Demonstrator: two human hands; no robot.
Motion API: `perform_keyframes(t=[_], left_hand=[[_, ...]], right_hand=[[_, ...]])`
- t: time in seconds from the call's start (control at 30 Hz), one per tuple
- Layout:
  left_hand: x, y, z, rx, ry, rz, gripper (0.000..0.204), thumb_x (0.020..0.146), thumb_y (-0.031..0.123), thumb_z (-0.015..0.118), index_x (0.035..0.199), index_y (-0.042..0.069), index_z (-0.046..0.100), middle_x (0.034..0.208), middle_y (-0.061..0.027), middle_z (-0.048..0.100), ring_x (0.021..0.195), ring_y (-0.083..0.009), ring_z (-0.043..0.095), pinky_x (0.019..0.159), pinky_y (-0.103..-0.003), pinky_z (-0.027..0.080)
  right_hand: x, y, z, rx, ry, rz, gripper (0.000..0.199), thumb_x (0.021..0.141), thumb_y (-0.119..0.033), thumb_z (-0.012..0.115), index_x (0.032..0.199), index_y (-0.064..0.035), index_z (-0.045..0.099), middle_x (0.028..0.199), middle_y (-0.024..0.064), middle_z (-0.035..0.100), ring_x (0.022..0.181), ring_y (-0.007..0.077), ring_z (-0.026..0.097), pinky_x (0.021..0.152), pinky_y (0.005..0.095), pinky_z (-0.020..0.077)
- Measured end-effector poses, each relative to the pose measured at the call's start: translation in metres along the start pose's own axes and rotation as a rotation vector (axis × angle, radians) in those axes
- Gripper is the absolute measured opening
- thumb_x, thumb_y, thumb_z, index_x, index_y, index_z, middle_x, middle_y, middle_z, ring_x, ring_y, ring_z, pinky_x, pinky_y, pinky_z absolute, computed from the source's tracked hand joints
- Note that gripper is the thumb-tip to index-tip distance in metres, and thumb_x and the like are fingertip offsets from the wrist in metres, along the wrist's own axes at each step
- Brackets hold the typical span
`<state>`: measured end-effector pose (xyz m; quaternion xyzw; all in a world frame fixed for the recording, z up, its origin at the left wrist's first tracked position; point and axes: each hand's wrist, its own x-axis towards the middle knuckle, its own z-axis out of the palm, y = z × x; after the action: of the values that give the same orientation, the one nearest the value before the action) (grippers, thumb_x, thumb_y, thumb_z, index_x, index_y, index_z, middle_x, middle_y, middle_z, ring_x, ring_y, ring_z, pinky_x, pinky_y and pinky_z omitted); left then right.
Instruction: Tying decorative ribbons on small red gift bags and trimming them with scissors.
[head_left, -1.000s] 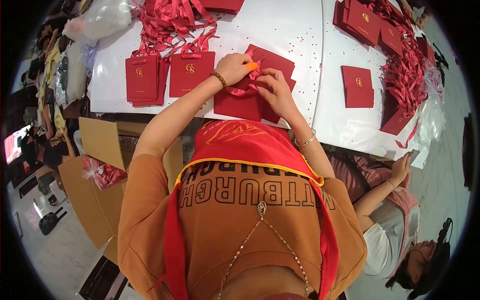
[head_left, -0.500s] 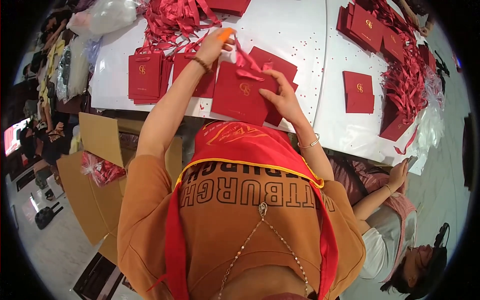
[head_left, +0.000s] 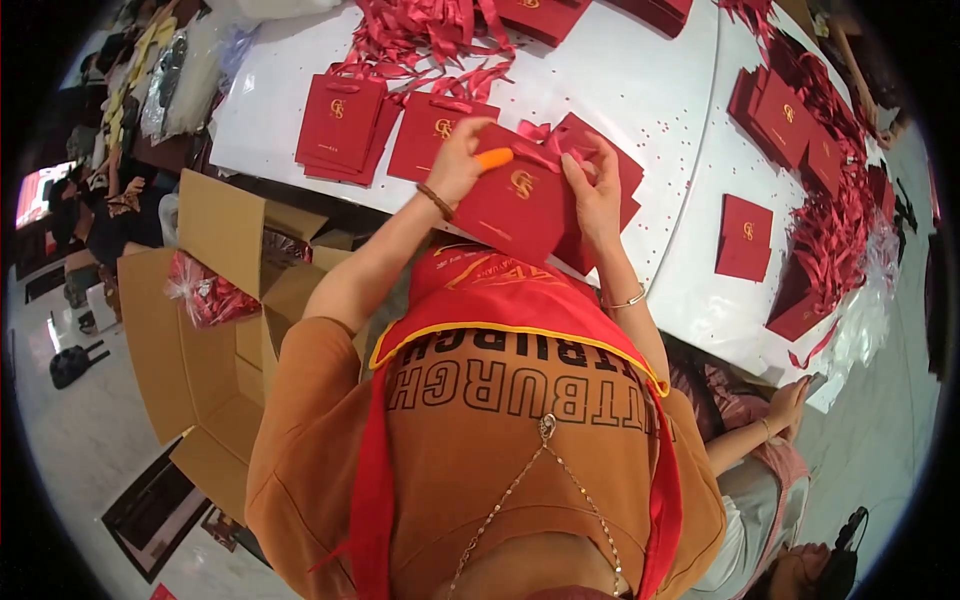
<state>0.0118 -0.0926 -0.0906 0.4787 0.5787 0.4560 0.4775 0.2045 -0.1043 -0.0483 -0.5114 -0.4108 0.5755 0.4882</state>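
Note:
A dark red paper gift bag [head_left: 512, 215] with a gold emblem lies tilted at the table's near edge, in front of me. My left hand [head_left: 462, 168] grips its upper left edge, the thumb in an orange finger cover pressed on the bag's front. At the upper right corner my right hand [head_left: 597, 192] pinches a pink-red ribbon [head_left: 543, 150] that runs along the bag's top. Behind this bag, partly hidden by it and my right hand, lie more red bags [head_left: 622, 172].
On the white table [head_left: 650, 95] stand red bags with ribbon handles [head_left: 335, 125] and a heap of loose ribbons [head_left: 425, 35]. More bags [head_left: 745, 237] and ribbons lie at the right, near a co-worker's arm [head_left: 745, 440]. An open cardboard box [head_left: 205, 370] stands at my left.
My left hand has come down from the far side, where it drew the ribbon out, to the bag's upper left edge. My right hand has closed in at the ribbon. The view has shifted.

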Motion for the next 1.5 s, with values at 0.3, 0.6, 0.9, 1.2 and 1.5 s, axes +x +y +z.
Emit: perform_keyframes(t=[0.3, 0.6, 0.9, 1.2, 1.5], left_hand=[[0.047, -0.002, -0.076, 1.007, 0.302, 0.171, 0.046, 0.074, 0.011, 0.06, 0.119, 0.012, 0.048, 0.111, -0.0139, 0.052, 0.1, -0.0332, 0.05, 0.083, -0.045, 0.043], [0.137, 0.025, -0.023, 0.946, 0.124, 0.377, 0.026, 0.075, 0.015, 0.055, 0.1, 0.011, 0.062, 0.094, -0.0125, 0.062, 0.089, -0.0329, 0.057, 0.078, -0.043, 0.046], [0.233, -0.02, 0.0, 0.292, 0.299, -0.065, 0.028, 0.075, 0.006, 0.062, 0.103, 0.006, 0.062, 0.095, -0.0095, 0.064, 0.081, -0.0188, 0.06, 0.072, -0.029, 0.048], [0.056, 0.053, -0.012, 0.059, -0.515, -0.242, 0.02, 0.079, 0.004, 0.056, 0.098, 0.0, 0.063, 0.084, -0.002, 0.061, 0.071, -0.0067, 0.055, 0.064, -0.019, 0.045], [0.028, 0.039, -0.026, 0.774, -0.605, 0.071, 0.018, 0.081, 0.015, 0.055, 0.094, 0.005, 0.061, 0.083, -0.0101, 0.063, 0.076, -0.0198, 0.061, 0.069, -0.03, 0.047]], right_hand=[[0.001, 0.006, -0.007, -0.398, -0.179, -0.115, 0.023, 0.085, -0.014, 0.057, 0.105, -0.0025, 0.057, 0.092, 0.0068, 0.062, 0.081, 0.0103, 0.057, 0.07, 0.0231, 0.045], [0.001, 0.016, -0.04, -0.888, -0.034, -0.462, 0.014, 0.078, -0.01, 0.06, 0.091, -0.0046, 0.059, 0.083, 0.0092, 0.06, 0.075, 0.0268, 0.054, 0.067, 0.0346, 0.0435], [-0.003, 0.036, -0.047, -0.633, -0.139, -0.198, 0.016, 0.08, -0.01, 0.059, 0.093, -0.0017, 0.06, 0.084, 0.0125, 0.062, 0.074, 0.0266, 0.061, 0.067, 0.0322, 0.0477], [0.008, 0.02, -0.053, -0.682, -0.078, -0.271, 0.016, 0.081, -0.01, 0.058, 0.096, -0.0035, 0.059, 0.085, 0.0114, 0.061, 0.077, 0.0253, 0.06, 0.068, 0.0307, 0.0474], [0.004, 0.016, -0.052, -0.779, -0.191, -0.167, 0.015, 0.081, -0.012, 0.058, 0.094, -0.0052, 0.058, 0.082, 0.0084, 0.059, 0.075, 0.0235, 0.059, 0.065, 0.0323, 0.0463]])
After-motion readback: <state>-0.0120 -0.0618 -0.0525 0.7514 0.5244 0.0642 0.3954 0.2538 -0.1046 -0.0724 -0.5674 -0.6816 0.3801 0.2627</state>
